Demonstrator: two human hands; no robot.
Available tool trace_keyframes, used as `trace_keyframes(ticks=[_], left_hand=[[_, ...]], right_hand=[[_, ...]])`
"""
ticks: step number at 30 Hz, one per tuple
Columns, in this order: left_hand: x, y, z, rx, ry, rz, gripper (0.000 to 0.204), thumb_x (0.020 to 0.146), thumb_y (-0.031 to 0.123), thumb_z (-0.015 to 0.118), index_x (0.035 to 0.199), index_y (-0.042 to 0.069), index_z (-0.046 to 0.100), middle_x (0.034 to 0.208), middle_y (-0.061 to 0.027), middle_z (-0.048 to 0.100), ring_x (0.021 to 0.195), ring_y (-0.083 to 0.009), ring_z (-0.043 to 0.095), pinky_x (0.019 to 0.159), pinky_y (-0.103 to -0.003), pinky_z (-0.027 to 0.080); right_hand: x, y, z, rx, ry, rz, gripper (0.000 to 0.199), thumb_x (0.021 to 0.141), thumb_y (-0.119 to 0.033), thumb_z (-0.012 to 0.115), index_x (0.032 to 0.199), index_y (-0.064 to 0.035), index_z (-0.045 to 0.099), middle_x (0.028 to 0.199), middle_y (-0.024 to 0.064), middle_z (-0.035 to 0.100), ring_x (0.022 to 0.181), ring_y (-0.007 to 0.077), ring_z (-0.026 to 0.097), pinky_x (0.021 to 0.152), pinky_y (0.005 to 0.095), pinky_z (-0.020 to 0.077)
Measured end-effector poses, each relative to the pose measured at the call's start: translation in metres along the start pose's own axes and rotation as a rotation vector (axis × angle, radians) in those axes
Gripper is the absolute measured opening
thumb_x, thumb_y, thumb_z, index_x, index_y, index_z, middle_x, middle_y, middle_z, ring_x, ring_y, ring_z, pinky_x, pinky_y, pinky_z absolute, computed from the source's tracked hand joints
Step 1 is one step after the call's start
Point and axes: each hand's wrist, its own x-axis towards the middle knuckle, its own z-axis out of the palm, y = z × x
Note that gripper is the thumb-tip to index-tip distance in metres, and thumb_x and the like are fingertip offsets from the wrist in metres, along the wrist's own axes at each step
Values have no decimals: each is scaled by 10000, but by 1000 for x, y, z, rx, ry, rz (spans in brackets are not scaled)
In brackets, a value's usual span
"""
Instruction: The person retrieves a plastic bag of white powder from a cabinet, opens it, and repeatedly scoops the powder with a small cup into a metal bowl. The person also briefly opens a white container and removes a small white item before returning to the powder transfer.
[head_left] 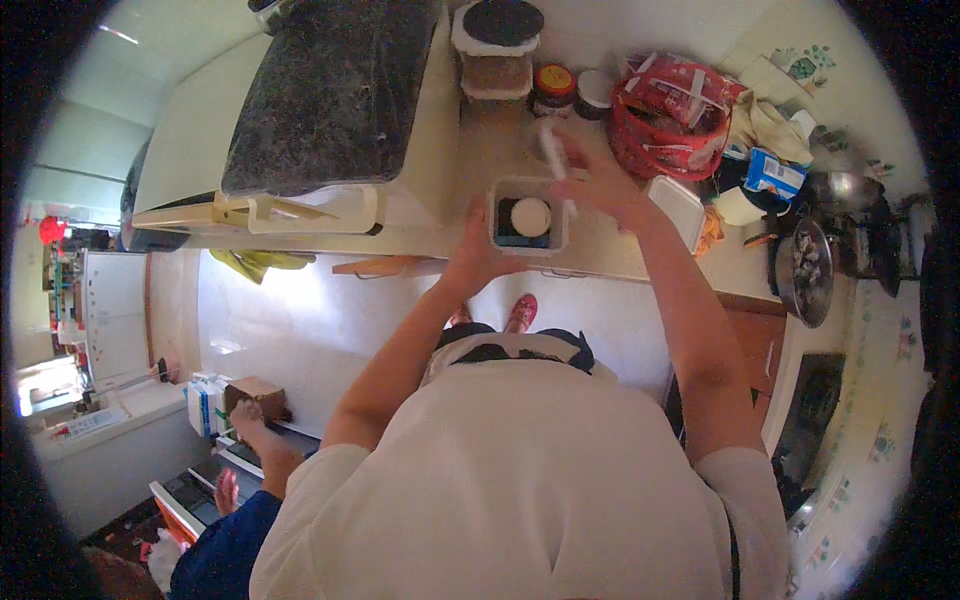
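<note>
A square, see-through plastic container (562, 245) stands near the counter's front edge. In it are dark contents and a white round thing (531, 217) whose kind I cannot make out. My left hand (478, 258) is wrapped round the container's left side and near corner. Just right of and above the container, my right hand (603, 183) grips a thin white piece (552, 152), seen nearly edge-on and somewhat blurred; it looks like a lid. Right of that hand lies a white rectangular tray or lid (677, 213).
Jars (555, 85) and a red basket (670, 125) with packets line the wall. A pan (806, 268) sits at the right. A dark-covered appliance (330, 100) stands left. Another person's hand (247, 420) is beside a cardboard box (262, 397), lower left.
</note>
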Motion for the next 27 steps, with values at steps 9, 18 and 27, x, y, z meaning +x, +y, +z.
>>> trace_keyframes(ticks=[9, 18, 27], left_hand=[[29, 75, -28, 585, -103, 236, 627, 784, 344, 817, 1316, 116, 578, 1303, -136, 591, 1228, -373, 517, 1032, -493, 433], [65, 67, -9, 956, -322, 299, 770, 661, 427, 884, 1308, 134, 586, 1291, -99, 601, 1249, -337, 497, 1059, -519, 404], [64, 68, -18, 754, -248, 196, 709, 694, 400, 859, 1281, 95, 602, 1237, -145, 623, 1225, -369, 503, 1063, -506, 389]], right_hand=[[-78, 81, 27, 924, 387, 364, 761, 906, -562, 649, 1499, -154, 400, 1397, 96, 520, 1279, 286, 512, 1029, 590, 447], [-73, 122, 44, 921, 372, 99, 685, 990, -583, 500, 1498, -133, 405, 1453, 143, 495, 1245, 345, 565, 908, 561, 550], [-82, 104, 41, 611, 584, 392, 833, 965, -564, 578, 1563, -68, 277, 1504, 170, 441, 1376, 320, 452, 997, 448, 525]])
